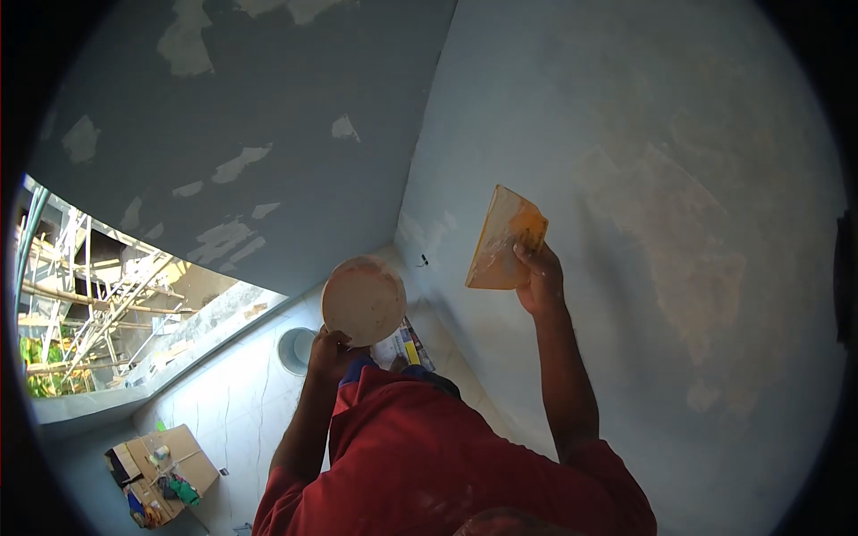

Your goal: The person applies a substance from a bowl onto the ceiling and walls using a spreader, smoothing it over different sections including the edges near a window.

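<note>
In my right hand [538, 275] is an orange-yellow trapezoid spreader [497, 239], its flat blade smeared with pale paste and held up near the grey-blue wall. My left hand [331, 348] grips the lower rim of a round plate [364, 301] coated with whitish material, with reddish marks near its upper edge. The fingers of both hands are closed on what they hold. The plate and the spreader are apart. Light patches of filler [688, 259] show on the wall to the right of the spreader.
A dark grey wall [295, 80] with white patches spans the upper left. On the pale tiled floor [241, 384] stand a round bucket [296, 350] and a cardboard box [183, 456] with items on it. Bamboo scaffolding [98, 286] shows through the opening at left.
</note>
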A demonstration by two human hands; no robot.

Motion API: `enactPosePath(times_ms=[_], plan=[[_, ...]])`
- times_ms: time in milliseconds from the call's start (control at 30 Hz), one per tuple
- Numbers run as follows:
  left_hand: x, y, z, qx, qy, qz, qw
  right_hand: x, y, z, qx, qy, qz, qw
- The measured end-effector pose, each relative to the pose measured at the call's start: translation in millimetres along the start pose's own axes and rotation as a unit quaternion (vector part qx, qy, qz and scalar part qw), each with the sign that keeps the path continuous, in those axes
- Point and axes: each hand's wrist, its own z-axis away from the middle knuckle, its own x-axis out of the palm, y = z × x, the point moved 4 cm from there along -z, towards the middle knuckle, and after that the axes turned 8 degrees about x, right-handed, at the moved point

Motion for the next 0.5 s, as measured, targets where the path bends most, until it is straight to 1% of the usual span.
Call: enactPosePath(times_ms=[167,267,333,367,400,433,467,500], plan=[[15.3,14.2,-11.5,0.012,-0.014,0.027,0.999,24.2,-2.9,-16.4,0.028,0.004,0.001,1.000],[11.8,22.8,-23.6,0.006,-0.018,0.054,0.998,50.2,-15.8,-29.5,0.039,-0.004,0.039,0.998],[11.2,27.3,-30.4,-0.002,-0.027,0.068,0.997,67.0,-49.1,-48.0,-0.032,-0.013,0.147,0.989],[10.4,30.4,-30.2,-0.003,-0.016,0.055,0.998,75.5,-75.7,-57.6,-0.108,0.009,0.270,0.957],[7.8,31.7,-33.3,-0.004,-0.005,0.044,0.999,100.8,-111.9,-60.7,-0.181,0.072,0.461,0.866],[0.3,27.3,-38.6,-0.007,-0.010,0.050,0.999,122.4,-144.8,-68.9,-0.276,0.116,0.616,0.728],[-14.0,20.3,-45.8,-0.009,0.000,0.041,0.999,151.3,-170.7,-75.3,-0.366,0.145,0.701,0.595],[-28.5,13.8,-53.2,-0.010,0.010,0.032,0.999,174.3,-193.0,-88.4,-0.464,0.120,0.755,0.447]])
